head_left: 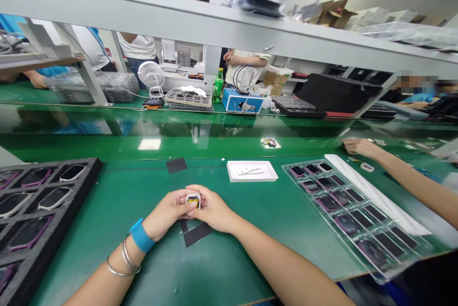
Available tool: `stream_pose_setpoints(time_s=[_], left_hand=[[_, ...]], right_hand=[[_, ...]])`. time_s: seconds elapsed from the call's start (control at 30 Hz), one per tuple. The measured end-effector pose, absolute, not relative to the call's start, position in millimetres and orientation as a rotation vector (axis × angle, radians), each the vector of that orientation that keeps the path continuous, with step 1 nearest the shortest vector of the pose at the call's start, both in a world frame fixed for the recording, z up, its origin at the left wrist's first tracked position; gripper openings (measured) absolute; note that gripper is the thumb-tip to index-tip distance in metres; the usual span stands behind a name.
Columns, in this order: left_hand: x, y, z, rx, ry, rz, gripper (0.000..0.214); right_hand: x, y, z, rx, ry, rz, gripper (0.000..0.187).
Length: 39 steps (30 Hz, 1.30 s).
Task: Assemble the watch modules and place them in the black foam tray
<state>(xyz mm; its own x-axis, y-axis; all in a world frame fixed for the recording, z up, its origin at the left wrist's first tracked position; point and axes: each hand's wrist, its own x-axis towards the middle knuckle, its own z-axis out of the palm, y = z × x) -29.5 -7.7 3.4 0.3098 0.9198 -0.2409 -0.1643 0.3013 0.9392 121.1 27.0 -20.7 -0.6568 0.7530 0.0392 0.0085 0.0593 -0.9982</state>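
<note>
Both my hands meet over the green bench, closed around a small open smartwatch case [193,199] with a pale rim and yellow and dark parts inside. My left hand [176,205], below a blue wristband [142,235] and metal bangles, grips the case from the left with its thumb across the front. My right hand [213,208] wraps the other side, its thumb at the lower edge. The fingers partly hide the case. Just beneath the hands lie black rectangular sheets [197,235].
A black foam tray [93,172] of watches stands left. To the right, a clear plastic tray [289,174] holds watch parts beside a white paper strip [379,196]. A white box [252,178] with small tools lies ahead. A co-worker's arm [404,172] reaches in from the right.
</note>
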Motion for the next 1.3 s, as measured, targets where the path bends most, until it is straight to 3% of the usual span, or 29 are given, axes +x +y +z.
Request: stream_pose_setpoints(time_s=[0.9,1.03,1.17,1.3], left_hand=[[-36.9,-6.0,7.6,0.883,0.927,0.885,0.034],[-50.0,1.3,11.8,0.667,0.931,1.08,0.036],[-64.0,10.5,10.6,0.62,0.921,1.335,0.043],[-75.2,17.3,1.1,1.002,1.34,1.518,0.052]], right_hand=[[119.6,27.8,-17.1,-0.753,-1.623,1.748,0.059],[122.5,32.8,-11.4,-0.774,-1.377,1.8,0.061],[127.4,40.3,-8.6,-0.861,-1.291,1.673,0.05],[130.2,45.8,-11.1,-0.913,-1.335,1.583,0.042]])
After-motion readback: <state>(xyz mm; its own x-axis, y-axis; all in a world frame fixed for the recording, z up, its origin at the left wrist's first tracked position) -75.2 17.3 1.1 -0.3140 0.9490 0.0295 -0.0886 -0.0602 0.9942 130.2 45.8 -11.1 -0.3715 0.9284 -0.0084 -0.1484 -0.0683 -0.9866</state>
